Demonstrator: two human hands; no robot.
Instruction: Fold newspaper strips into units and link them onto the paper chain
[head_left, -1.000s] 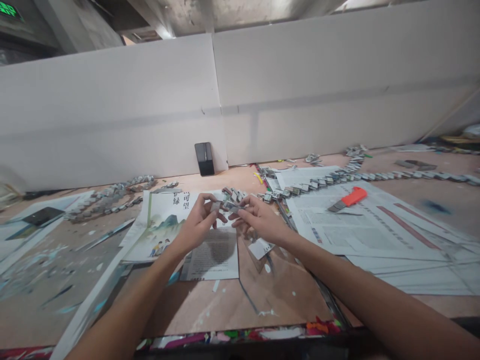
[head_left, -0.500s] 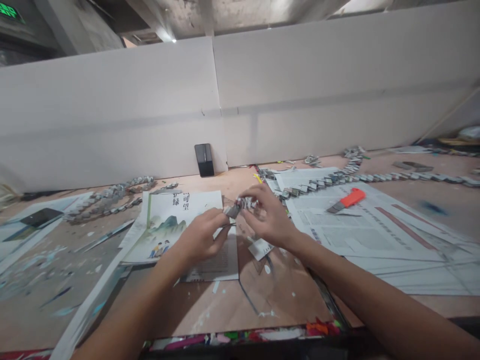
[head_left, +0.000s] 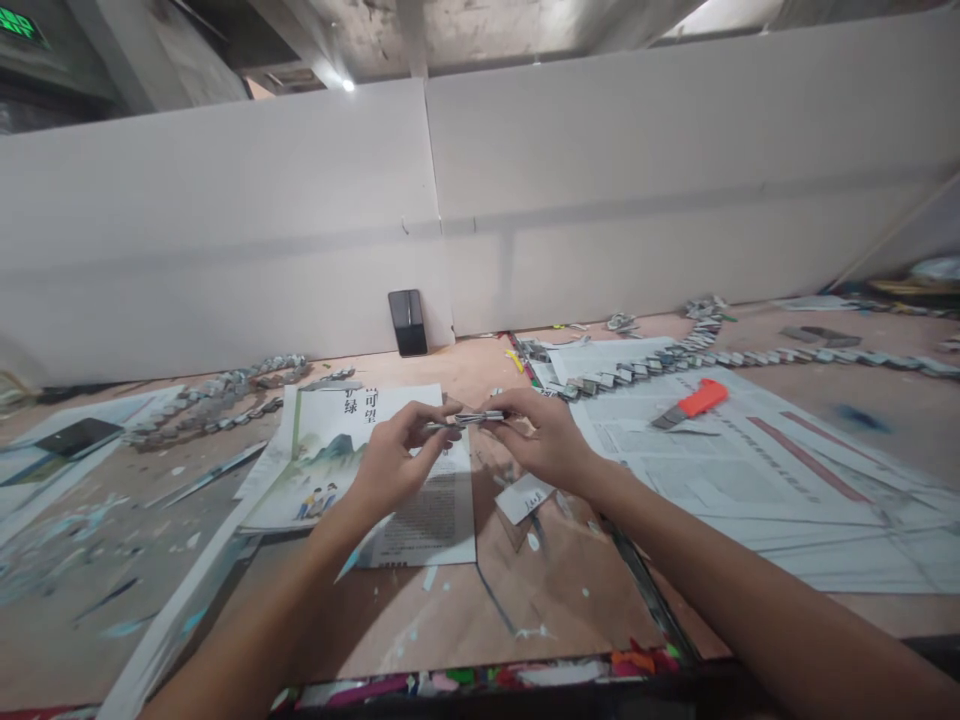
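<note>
Between my two hands, above the table, is a short piece of folded paper chain (head_left: 478, 416), grey and white like newsprint. My left hand (head_left: 394, 452) pinches its left end between thumb and fingers. At the other end, my right hand (head_left: 541, 440) grips it with thumb and fingertips; the fingers cover part of the piece. Beneath my left hand lies a printed page (head_left: 427, 525) with a mountain picture and large characters. A small white paper slip (head_left: 523, 497) rests on the table below my right hand.
A long folded-paper chain (head_left: 622, 375) stretches across the right side, near an orange utility knife (head_left: 703, 400) on newspaper sheets (head_left: 675, 480). Another chain (head_left: 210, 392) lies left, behind a metal ruler-like strip (head_left: 214, 474). A phone (head_left: 409, 322) leans against the white partition (head_left: 300, 230).
The paper piece has turned from tilted to nearly level, seen edge-on. My right hand has lowered slightly and its raised fingers have come down onto the piece; my left fingers have shifted upward.
</note>
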